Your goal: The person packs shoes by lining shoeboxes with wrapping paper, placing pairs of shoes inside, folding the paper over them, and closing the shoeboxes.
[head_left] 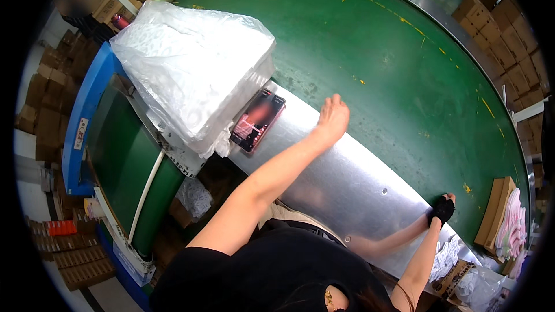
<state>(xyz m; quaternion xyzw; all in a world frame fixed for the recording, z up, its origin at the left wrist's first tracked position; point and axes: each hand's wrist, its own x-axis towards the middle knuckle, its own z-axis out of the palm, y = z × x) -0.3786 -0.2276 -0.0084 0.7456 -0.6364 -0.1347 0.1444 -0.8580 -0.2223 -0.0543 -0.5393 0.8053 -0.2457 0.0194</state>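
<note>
My left hand (335, 119) is bare and hovers at the border between the metal strip (370, 179) and the green surface. Its fingers are curled inward, and nothing shows in them. Farther right, my right hand (443, 210) wears a black fingerless glove and rests by the strip's far edge. That hand looks closed; whatever it may hold is hidden. Left of my left hand, a phone (258, 121) with a lit screen lies on the metal, against a large stack of white items in a clear plastic bag (196, 63).
A wide green belt-like surface (370, 58) curves away ahead. Beyond my right hand stand a cardboard box (492, 214) with pink and white pieces (511, 225), and white pieces (444, 259) at the metal's end. A blue frame (78, 133) rises left; a person (81, 0) stands far left.
</note>
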